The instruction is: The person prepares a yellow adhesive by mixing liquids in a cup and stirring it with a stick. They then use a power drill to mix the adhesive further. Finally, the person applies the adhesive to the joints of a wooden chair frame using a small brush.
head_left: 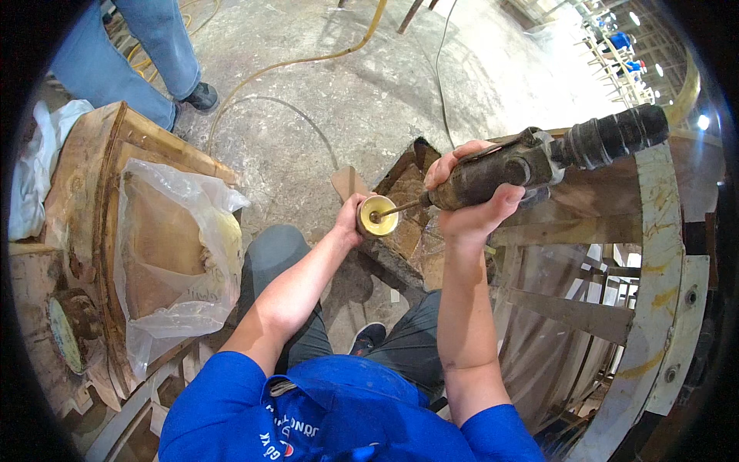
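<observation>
My left hand (350, 219) is closed around a small cup (392, 225) with a pale yellow inside, its mouth turned toward me. My right hand (483, 214) grips the body of a worn, dark power drill (485, 175), which lies nearly level and points left. From the drill's nose a thin metal rod (403, 206) reaches into the cup. The rod's tip ends in a round brownish piece inside the cup. At the drill's right end is a ribbed black part (616, 137).
A wooden box-like piece (383, 248) stands below the drill. Clear plastic sheeting (165, 323) covers a wooden bench (96, 177) at left. A metal and wood frame (654, 269) stands at right. A yellow hose (300, 59) crosses the floor; another person's legs (154, 46) are at upper left.
</observation>
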The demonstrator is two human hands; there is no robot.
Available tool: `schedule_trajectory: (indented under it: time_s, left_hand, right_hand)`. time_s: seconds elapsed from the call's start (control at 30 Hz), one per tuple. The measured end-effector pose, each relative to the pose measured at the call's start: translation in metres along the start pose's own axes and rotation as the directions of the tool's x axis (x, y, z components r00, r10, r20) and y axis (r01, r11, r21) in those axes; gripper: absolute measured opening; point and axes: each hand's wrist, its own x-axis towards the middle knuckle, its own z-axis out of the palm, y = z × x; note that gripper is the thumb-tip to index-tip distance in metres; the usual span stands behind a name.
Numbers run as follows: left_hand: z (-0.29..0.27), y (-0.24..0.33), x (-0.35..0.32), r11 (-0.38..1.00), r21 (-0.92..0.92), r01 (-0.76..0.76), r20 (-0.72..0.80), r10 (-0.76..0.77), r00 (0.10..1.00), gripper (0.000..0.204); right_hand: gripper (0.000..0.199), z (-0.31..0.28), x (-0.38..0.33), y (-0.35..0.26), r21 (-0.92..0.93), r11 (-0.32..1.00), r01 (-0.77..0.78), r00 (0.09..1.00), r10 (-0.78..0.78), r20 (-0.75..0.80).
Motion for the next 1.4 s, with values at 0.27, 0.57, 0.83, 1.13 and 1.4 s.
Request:
schedule_trajectory:
  time_s: [0.27, 0.57, 0.83, 1.13, 1.4]
  left_hand:
    - [0.004, 0.003, -0.007, 1.0, -0.001, 0.029, 0.032, -0.029, 0.999, 0.036]
    - [-0.016, -0.003, 0.015, 0.999, 0.012, 0.034, -0.026, -0.034, 0.999, 0.031]
    - [-0.007, -0.004, 0.007, 0.986, 0.022, 0.168, 0.019, -0.169, 0.985, 0.041]
    - [0.0, -0.007, 0.002, 0.979, 0.036, 0.203, 0.074, -0.205, 0.976, 0.032]
    - [0.005, -0.001, -0.003, 0.997, 0.072, 0.038, 0.024, -0.04, 0.999, 0.031]
  right_hand:
    - [0.079, -0.005, 0.001, 0.002, 0.064, 0.998, -0.029, 0.999, 0.027, 0.033]
    - [0.08, -0.001, 0.0, 0.001, 0.043, 0.999, -0.015, 0.999, 0.014, 0.029]
    - [0.079, -0.001, -0.002, -0.001, -0.013, 1.0, 0.009, 0.999, -0.008, 0.033]
    - [0.08, -0.012, -0.005, 0.003, 0.025, 0.999, -0.021, 0.999, 0.02, 0.045]
    - [0.081, -0.007, -0.005, 0.002, 0.026, 1.0, -0.013, 0.999, 0.012, 0.038]
